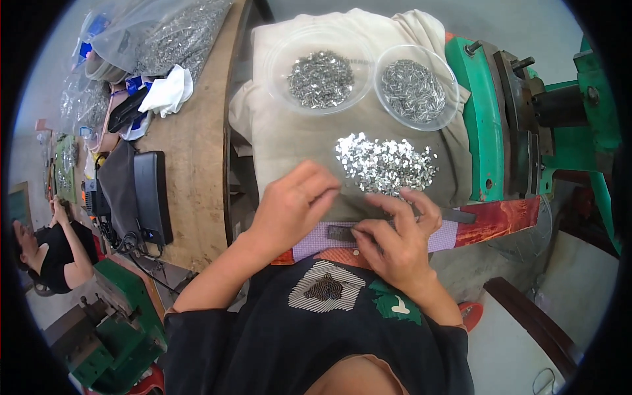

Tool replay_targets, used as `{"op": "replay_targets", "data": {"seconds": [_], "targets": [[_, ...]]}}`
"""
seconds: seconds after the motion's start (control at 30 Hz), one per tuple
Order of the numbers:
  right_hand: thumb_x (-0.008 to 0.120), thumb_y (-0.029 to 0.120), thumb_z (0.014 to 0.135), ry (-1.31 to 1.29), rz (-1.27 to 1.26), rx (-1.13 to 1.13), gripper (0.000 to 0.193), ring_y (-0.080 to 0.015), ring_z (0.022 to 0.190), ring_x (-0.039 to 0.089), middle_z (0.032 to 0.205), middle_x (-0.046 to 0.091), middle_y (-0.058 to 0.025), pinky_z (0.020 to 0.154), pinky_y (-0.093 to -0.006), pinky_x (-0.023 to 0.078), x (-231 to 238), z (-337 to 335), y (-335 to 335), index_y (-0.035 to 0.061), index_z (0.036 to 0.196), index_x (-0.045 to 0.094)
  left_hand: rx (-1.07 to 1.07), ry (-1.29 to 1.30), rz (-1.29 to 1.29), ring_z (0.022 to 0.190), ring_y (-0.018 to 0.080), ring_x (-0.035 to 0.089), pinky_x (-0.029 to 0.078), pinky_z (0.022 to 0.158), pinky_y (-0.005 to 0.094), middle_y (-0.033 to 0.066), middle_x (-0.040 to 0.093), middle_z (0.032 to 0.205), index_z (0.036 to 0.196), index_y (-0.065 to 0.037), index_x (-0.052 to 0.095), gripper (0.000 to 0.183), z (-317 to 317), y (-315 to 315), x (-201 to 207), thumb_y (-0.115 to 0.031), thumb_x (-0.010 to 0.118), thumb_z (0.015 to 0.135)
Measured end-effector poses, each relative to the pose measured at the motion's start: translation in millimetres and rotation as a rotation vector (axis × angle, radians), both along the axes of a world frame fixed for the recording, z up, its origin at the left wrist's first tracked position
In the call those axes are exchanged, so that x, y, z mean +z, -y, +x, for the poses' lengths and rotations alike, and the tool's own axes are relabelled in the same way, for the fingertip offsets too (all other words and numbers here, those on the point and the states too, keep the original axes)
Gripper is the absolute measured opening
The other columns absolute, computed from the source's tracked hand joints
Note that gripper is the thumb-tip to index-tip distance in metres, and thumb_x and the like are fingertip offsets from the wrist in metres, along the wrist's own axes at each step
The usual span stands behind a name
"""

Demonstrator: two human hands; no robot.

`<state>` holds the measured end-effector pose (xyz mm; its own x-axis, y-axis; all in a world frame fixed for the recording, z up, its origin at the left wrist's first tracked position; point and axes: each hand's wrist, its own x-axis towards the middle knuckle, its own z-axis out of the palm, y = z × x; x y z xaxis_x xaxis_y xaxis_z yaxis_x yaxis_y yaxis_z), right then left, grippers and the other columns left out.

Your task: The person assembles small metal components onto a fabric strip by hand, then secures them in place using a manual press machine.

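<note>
My left hand (293, 201) is closed in a pinch above the cloth, just left of a loose pile of small shiny metal pieces (385, 161). Anything between its fingertips is too small to make out. My right hand (401, 240) is bent over a dark, flat bar (339, 233) that lies across the near edge of the work surface. Its thumb and a finger press on the bar, and its other fingers curl near the pile's lower side. The bar's middle is hidden under this hand, while its far end shows to the right.
Two clear round tubs hold small metal parts: a wide tub (271, 82) and a smaller tub (454, 99). Both stand on beige cloth (289, 141). A green machine (484, 125) borders the right. On the left are a wooden table (197, 151), a black device (153, 197) and a seated person.
</note>
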<state>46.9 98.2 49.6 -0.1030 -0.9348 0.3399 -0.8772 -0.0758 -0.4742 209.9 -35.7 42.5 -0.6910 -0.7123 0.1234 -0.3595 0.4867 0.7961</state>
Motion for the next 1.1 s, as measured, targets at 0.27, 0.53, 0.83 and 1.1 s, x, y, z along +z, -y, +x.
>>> {"op": "replay_targets", "data": {"seconds": [0.27, 0.53, 0.83, 1.1], "targets": [[0.079, 0.022, 0.069, 0.018, 0.043, 0.046, 0.015, -0.0284, 0.122, 0.045, 0.117, 0.064, 0.0019, 0.099, -0.0441, 0.031, -11.4, 13.6, -8.2, 0.0177, 0.082, 0.072, -0.074, 0.097, -0.166, 0.075, 0.0291, 0.065, 0.052, 0.064, 0.038, 0.0083, 0.061, 0.091, 0.092, -0.004, 0.067, 0.013, -13.4, -4.4, -9.4, -0.004, 0.074, 0.081], [0.08, 0.02, 0.073, -0.089, 0.002, -0.103, 0.014, -0.0293, 0.12, 0.047, 0.115, 0.065, 0.0038, 0.101, -0.0439, 0.028, -7.4, -14.9, 18.4, 0.0199, 0.086, 0.075, -0.002, 0.078, 0.044, 0.074, 0.0229, 0.065, 0.051, 0.063, 0.0326, 0.0087, 0.059, 0.091, 0.093, -0.003, 0.066, 0.012, -7.6, -4.2, -7.6, -0.002, 0.072, 0.083], [0.079, 0.016, 0.07, -0.262, 0.011, -0.016, 0.017, -0.0297, 0.124, 0.045, 0.122, 0.062, 0.0031, 0.102, -0.0468, 0.026, -14.9, -12.1, 48.4, 0.0179, 0.085, 0.072, -0.013, 0.097, -0.014, 0.075, 0.0256, 0.066, 0.052, 0.064, 0.035, 0.0085, 0.061, 0.095, 0.095, -0.004, 0.068, 0.013, -9.2, -1.7, -3.9, -0.003, 0.072, 0.083], [0.078, 0.017, 0.071, -0.079, 0.073, -0.04, 0.013, -0.0287, 0.124, 0.045, 0.119, 0.062, 0.0025, 0.102, -0.0461, 0.025, -10.1, -16.7, 23.7, 0.0164, 0.084, 0.074, -0.051, 0.116, -0.074, 0.072, 0.0265, 0.065, 0.052, 0.063, 0.0374, 0.008, 0.059, 0.09, 0.091, -0.004, 0.067, 0.012, -14.3, -0.3, -10.0, -0.005, 0.073, 0.082]]}}
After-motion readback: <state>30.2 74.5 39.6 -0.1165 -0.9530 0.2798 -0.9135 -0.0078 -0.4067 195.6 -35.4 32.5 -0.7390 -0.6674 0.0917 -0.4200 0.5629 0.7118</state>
